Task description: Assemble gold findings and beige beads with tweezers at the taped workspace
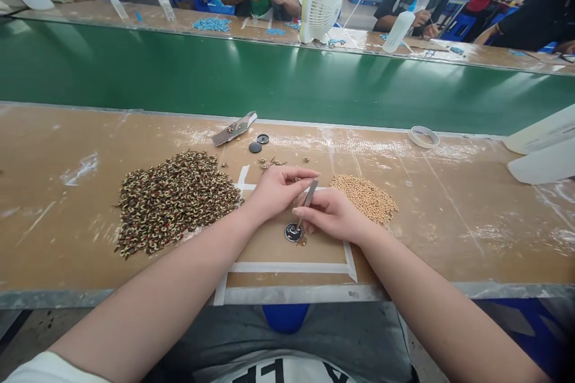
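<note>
My right hand (330, 212) is closed on a pair of metal tweezers (310, 192), held at a slant with the tip down at a small round black dish (293, 232). Glossy dark liquid shows in the dish. My left hand (281, 190) reaches in from the left, beside the tweezers' upper end, with its fingers stretched out and a gap below the index finger. No held thing shows in it. Just behind it lie a few small metal pieces (272, 163). A pile of small gold, dark and red curved pieces (175, 203) spreads on the left; a pile of tan beads (366, 198) lies on the right.
White tape (287, 267) marks a rectangle on the table. Behind are two black lids (255, 147), a bent strip (234, 129) and a tape roll (423, 137). White bottles (543, 161) lie at right. A green belt (179, 72) separates co-workers and a fan (321, 0).
</note>
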A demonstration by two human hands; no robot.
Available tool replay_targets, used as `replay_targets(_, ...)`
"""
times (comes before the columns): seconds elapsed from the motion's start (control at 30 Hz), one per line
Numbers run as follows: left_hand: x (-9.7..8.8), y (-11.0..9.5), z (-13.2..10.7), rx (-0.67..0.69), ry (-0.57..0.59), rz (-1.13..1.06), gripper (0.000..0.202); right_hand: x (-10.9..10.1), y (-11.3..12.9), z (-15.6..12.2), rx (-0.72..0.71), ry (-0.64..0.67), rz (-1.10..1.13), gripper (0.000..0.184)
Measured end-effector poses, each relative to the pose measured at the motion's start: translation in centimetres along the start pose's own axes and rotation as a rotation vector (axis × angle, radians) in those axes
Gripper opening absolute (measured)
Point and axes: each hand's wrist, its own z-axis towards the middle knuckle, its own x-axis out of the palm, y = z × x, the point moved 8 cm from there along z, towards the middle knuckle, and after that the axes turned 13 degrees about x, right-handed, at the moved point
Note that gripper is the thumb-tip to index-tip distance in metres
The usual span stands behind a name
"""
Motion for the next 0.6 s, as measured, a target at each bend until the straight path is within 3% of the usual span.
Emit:
replay_targets(0.23, -0.1, 0.3, 0.1, -0.009, 0.006, 0.029, 0.023, 0.2, 0.7, 0.0, -0.061, -0.003, -0.094, 0.036)
replay_targets(0.4, 0.0, 0.2, 0.1, -0.006, 0.015, 0.020, 0.014, -0.5, 0.1, -0.1, -0.014, -0.013, 0.123, 0.031)
replay_targets(0.6, 0.0, -0.2, 0.0, -0.008, 0.042, 0.090, 0.011, -4.9, -0.9, -0.5, -0.040, -0.312, 0.484, 0.032)
